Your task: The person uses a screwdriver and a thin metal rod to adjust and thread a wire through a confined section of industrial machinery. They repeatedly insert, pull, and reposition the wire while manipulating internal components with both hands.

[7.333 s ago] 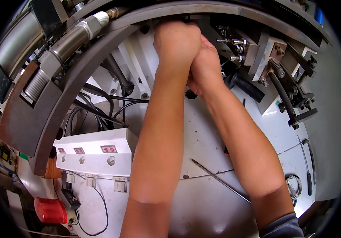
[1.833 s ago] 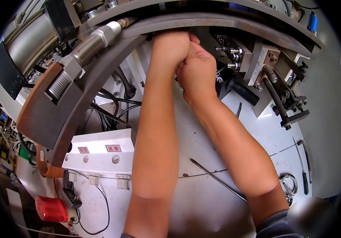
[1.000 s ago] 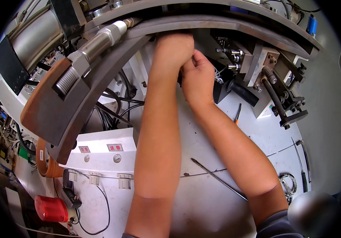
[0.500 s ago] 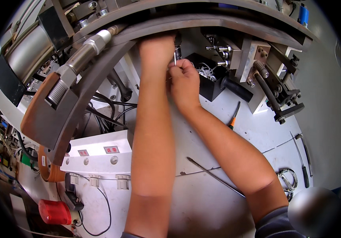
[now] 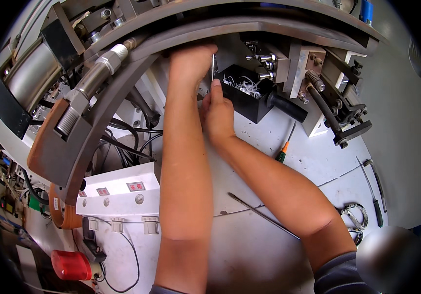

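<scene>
Silver-coloured, the slim rod [image 5: 213,66] runs from six to twelve o'clock, rising from the right hand [image 5: 220,113], whose fingers look clamped on its lower end. Beside its upper end, at nine o'clock, is the left hand [image 5: 190,62]; its fingers are hidden by the curved plate [image 5: 205,32], so I cannot tell their state. The rod's far tip is unclear.

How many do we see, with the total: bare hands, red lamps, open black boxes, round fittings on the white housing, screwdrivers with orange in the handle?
Left hand and right hand: 2
Red lamp: 1
Open black box: 1
Round fittings on white housing: 3
Orange-handled screwdriver: 1
Total: 8
</scene>
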The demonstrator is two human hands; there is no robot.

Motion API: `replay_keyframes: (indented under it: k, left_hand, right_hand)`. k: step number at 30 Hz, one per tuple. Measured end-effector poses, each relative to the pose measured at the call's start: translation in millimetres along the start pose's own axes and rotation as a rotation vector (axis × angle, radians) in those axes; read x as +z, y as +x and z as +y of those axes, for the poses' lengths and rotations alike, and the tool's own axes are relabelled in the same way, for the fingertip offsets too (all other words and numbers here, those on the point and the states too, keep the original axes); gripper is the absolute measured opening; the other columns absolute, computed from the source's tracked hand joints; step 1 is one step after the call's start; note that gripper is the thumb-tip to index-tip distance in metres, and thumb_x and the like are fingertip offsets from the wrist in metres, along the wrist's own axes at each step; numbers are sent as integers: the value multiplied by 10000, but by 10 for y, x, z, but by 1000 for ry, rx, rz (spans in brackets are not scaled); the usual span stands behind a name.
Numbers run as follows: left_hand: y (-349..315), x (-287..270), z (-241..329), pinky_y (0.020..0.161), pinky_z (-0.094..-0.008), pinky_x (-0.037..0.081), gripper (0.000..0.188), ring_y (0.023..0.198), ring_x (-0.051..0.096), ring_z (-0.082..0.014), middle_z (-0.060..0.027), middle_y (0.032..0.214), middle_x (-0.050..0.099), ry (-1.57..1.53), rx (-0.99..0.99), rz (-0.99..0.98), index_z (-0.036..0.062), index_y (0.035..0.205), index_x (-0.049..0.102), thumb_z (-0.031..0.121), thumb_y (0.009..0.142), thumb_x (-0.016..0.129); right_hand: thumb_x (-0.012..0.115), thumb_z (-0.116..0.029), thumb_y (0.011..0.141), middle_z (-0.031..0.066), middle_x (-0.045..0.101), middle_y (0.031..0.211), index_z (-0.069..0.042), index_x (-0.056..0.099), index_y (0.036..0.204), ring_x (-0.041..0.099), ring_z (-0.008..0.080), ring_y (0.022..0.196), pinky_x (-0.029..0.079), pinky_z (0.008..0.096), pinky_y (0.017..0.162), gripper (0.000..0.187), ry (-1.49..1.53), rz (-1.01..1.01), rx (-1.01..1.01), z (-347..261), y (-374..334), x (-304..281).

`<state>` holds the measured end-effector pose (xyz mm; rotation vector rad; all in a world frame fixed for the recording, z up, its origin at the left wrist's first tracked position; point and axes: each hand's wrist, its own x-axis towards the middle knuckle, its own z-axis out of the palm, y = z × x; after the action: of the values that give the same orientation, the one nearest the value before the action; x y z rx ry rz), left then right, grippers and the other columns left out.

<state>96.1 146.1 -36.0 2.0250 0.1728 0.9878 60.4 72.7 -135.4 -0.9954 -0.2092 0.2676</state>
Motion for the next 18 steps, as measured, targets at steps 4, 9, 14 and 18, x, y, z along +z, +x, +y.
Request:
replay_keyframes:
  k: [4,9,14,18]
  left_hand:
    - [-123,43,160,683,-292,577,259,801,672,-217,-108,996,682,-550,-235,5,-1,1121,632,137,909,575]
    - [-109,-4,187,650,-272,573,251,764,660,-185,-103,980,684,-515,-221,60,12,1112,629,181,932,585]
    - [-101,124,134,532,-246,548,229,714,655,-151,-76,888,686,-645,-152,148,30,1077,646,166,895,674]
    - [-130,230,160,509,-248,556,222,680,659,-165,-82,856,676,-790,-189,185,17,1070,647,142,890,686]
  right_hand:
    - [436,-581,966,3,432,542,-90,458,581,368,125,486,282,301,465,624,-52,14,-26,1,-32,2]
    - [441,-571,974,1,488,587,-68,517,610,383,120,523,320,295,506,626,-75,-65,-52,27,-47,3]
    - [458,-533,980,92,586,659,27,618,700,537,175,648,433,326,637,646,-40,-26,-46,65,-20,38]
    - [445,-563,975,123,683,822,59,695,880,626,189,796,477,331,735,677,120,-57,36,196,141,9]
